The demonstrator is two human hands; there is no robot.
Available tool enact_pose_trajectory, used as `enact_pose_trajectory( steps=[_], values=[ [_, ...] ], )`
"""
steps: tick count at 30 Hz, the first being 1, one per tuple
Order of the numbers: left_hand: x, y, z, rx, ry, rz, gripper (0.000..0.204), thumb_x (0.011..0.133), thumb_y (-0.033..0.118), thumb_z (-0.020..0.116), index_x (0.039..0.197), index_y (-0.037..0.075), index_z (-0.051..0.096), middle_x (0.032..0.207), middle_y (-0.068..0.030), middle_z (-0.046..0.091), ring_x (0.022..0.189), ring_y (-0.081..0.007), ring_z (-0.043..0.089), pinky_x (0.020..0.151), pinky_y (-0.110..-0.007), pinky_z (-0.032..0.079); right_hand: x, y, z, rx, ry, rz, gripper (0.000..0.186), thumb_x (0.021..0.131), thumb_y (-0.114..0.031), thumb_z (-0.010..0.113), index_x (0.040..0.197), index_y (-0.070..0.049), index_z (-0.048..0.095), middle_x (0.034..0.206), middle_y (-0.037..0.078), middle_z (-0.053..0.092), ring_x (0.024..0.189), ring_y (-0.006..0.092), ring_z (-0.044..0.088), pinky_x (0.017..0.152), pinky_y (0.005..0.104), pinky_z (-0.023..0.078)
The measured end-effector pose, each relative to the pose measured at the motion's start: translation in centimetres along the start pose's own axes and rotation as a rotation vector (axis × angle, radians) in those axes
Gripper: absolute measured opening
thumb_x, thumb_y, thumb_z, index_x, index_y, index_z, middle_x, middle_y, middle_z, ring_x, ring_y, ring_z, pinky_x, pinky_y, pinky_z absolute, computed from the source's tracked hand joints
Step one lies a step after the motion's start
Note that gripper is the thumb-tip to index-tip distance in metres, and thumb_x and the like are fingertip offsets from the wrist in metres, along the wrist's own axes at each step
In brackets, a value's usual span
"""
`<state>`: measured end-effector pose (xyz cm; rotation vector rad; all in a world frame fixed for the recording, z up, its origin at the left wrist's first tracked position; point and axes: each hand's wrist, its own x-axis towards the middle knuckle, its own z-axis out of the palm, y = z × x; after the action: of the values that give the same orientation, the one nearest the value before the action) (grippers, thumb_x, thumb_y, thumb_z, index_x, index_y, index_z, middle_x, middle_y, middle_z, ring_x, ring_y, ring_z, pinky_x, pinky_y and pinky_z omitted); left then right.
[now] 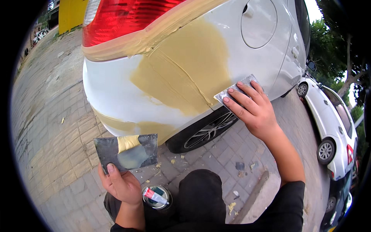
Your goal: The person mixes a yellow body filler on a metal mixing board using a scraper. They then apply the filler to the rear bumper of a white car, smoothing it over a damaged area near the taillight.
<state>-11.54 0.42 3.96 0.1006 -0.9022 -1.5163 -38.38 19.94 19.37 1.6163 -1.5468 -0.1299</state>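
Observation:
In my left hand (121, 183) is a dark flat mixing plate (107, 151), gripped by its lower edge. A lump of pale yellow body filler (128, 142) sits at the plate's upper edge. My right hand (251, 106) holds a grey filler spreader (228, 94), its fingers pressed along the blade. The blade lies at the lower right edge of a broad yellow filler patch (185, 65), just above the wheel arch of a white car (112, 77). A ridged line runs through the patch. More filler marks the lower bumper.
Masking tape (112, 52) borders the red tail light (123, 19). An open tin (157, 197) with a red-and-white tube (156, 196) on top stands by my knee. The car's rear wheel (205, 133) is below the patch. Filler scraps dot the paving; a concrete kerb block (253, 197) and another white car (328, 112) are right.

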Motion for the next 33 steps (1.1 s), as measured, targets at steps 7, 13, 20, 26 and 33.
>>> enact_pose_trajectory(
  steps=[7,13,20,26,33],
  values=[
    [0.1,1.1,0.4,-0.016,0.038,0.048,0.029,0.102,0.012,0.041,0.124,-0.007,0.046,0.117,-0.016,0.063,0.106,-0.0197,0.062,0.093,-0.033,0.048,9.4,-1.7,-2.2,-0.101,0.158,-0.087,0.041,0.081,-0.014,0.058,0.121,-0.016,0.063,0.121,0.004,0.06,0.114,0.0292,0.057,0.099,0.0541,0.041],
    [0.3,1.6,0.2,-0.031,0.044,0.048,0.033,0.101,0.012,0.041,0.127,-0.009,0.045,0.118,-0.0176,0.061,0.107,-0.0212,0.06,0.095,-0.034,0.045,13.6,-2.1,-1.4,-0.146,0.255,-0.151,0.039,0.08,-0.014,0.059,0.118,-0.017,0.065,0.117,0.002,0.06,0.113,0.0263,0.056,0.099,0.0514,0.04],
    [0.9,1.6,0.4,0.016,0.081,0.033,0.029,0.101,0.014,0.042,0.12,-0.007,0.047,0.115,-0.015,0.063,0.105,-0.02,0.061,0.093,-0.033,0.047,13.0,-2.7,-0.5,-0.164,0.162,-0.144,0.041,0.079,-0.013,0.058,0.119,-0.019,0.067,0.121,0.001,0.061,0.115,0.0256,0.056,0.101,0.0503,0.039],
    [0.7,0.8,-0.3,0.043,0.104,0.045,0.031,0.1,0.014,0.043,0.122,-0.008,0.047,0.117,-0.0172,0.061,0.108,-0.0224,0.061,0.095,-0.034,0.047,7.7,-2.7,2.2,-0.092,0.084,-0.151,0.042,0.077,-0.013,0.059,0.118,-0.017,0.067,0.121,0.001,0.059,0.116,0.0271,0.054,0.098,0.0559,0.039],
    [0.0,0.2,-0.7,0.059,0.132,0.01,0.032,0.1,0.013,0.041,0.123,-0.008,0.047,0.12,-0.0182,0.06,0.11,-0.0239,0.061,0.095,-0.036,0.048,2.0,-3.6,4.7,0.003,0.016,-0.098,0.04,0.077,-0.013,0.059,0.116,-0.016,0.069,0.121,0.001,0.06,0.114,0.0273,0.055,0.099,0.0572,0.039]
  ],
)
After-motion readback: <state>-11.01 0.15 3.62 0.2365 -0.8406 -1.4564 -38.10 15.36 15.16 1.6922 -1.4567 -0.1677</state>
